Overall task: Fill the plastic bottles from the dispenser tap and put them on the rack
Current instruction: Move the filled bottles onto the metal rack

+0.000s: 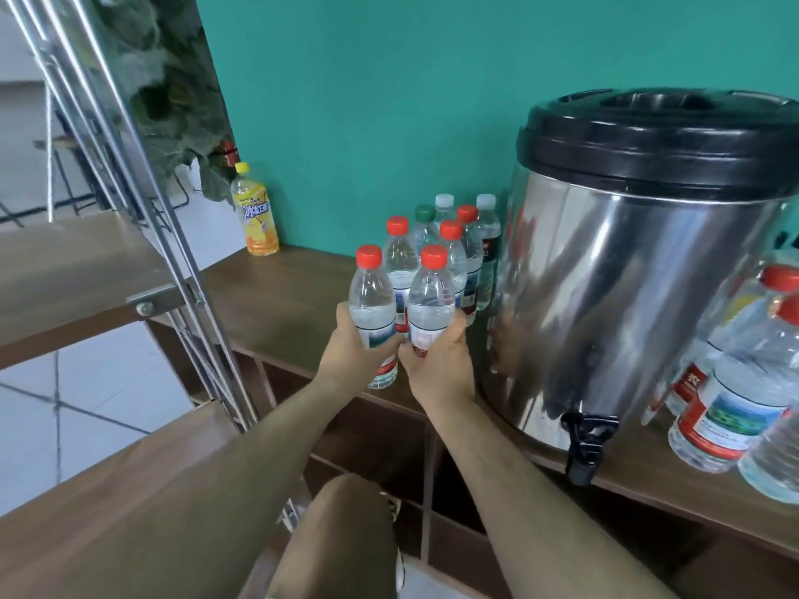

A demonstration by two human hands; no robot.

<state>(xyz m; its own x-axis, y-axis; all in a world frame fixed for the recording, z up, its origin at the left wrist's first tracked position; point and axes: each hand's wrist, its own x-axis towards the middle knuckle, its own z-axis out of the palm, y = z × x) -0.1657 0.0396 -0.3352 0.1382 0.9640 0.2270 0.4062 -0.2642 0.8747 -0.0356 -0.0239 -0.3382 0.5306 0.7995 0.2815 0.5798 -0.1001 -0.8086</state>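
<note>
- Your left hand [359,354] has its fingers curled round a clear plastic bottle with a red cap [372,304]. Your right hand [436,367] clamps a second red-capped clear bottle [431,302] the same way, just beside the first.
- Both bottles stand upright, long axis vertical, with the caps above your fingers and water showing inside.
- The brown wooden rack shelf on steel rods [78,270] lies left of your fingers, so your left hand is the nearer one. Since both bottles are capped, I judge the next move goes that way.
- The black tap [586,443] of the round steel dispenser [627,296] sits to the right of and below your right fingers.
- Beyond your fingertips, a cluster of capped bottles [454,248] stands on the dark wooden counter [281,291], against a teal wall [389,101].
</note>
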